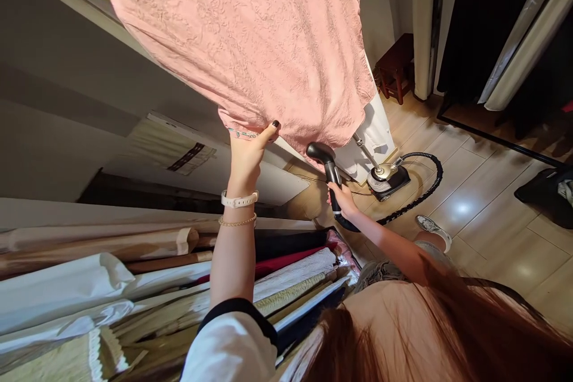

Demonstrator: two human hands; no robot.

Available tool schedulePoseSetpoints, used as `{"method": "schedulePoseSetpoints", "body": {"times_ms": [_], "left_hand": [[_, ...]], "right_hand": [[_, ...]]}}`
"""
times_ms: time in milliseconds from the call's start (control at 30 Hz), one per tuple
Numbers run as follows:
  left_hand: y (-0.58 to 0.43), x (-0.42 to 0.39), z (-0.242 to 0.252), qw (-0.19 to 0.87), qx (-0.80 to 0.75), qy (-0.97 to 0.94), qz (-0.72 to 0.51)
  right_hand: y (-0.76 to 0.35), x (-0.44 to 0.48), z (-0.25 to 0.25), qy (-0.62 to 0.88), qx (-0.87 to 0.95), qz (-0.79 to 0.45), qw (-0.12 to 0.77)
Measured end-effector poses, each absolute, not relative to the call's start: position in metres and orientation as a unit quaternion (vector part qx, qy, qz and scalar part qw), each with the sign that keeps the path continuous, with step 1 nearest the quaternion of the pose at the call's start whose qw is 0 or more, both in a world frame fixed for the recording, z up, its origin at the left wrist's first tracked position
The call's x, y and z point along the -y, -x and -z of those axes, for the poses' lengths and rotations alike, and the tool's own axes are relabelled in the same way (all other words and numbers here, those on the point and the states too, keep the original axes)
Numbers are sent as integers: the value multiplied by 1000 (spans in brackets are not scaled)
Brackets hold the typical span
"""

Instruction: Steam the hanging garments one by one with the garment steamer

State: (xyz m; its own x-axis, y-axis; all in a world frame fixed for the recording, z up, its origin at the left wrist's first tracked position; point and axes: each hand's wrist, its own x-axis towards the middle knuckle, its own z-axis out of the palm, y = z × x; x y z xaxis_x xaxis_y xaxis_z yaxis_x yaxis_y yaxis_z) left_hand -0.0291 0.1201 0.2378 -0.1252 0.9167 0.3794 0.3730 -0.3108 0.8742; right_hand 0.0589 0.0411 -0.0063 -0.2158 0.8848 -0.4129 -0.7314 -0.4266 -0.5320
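Loose auburn hair (416,334) edges the view. Left hand (245,161) pinches the hem of a pink embossed hanging garment (237,42); right hand (344,200) grips a black garment-steamer head (323,155) just beside it. Hands apart.

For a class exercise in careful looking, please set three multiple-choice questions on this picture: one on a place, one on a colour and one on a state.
1. Where does the steamer base stand?
A. On the floor
B. On the stool
C. On the rolled fabric

2. What colour is the hanging garment?
A. Green
B. Pink
C. Black

3. What is the left hand doing?
A. Holding the garment
B. Touching the floor
C. Gripping the hose

Answers:
1. A: the base sits directly on the floor.
2. B: the cloth shows pink throughout.
3. A: its fingers pinch the lower edge, while the right hand holds the steamer handle.
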Motion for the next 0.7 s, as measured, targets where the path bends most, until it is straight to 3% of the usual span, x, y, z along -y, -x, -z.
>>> {"method": "schedulePoseSetpoints", "body": {"times_ms": [700], "left_hand": [[33,-114,-240,235,-518,-631,-527]], "right_hand": [[-61,-40,1,325,82,-805,490]]}}
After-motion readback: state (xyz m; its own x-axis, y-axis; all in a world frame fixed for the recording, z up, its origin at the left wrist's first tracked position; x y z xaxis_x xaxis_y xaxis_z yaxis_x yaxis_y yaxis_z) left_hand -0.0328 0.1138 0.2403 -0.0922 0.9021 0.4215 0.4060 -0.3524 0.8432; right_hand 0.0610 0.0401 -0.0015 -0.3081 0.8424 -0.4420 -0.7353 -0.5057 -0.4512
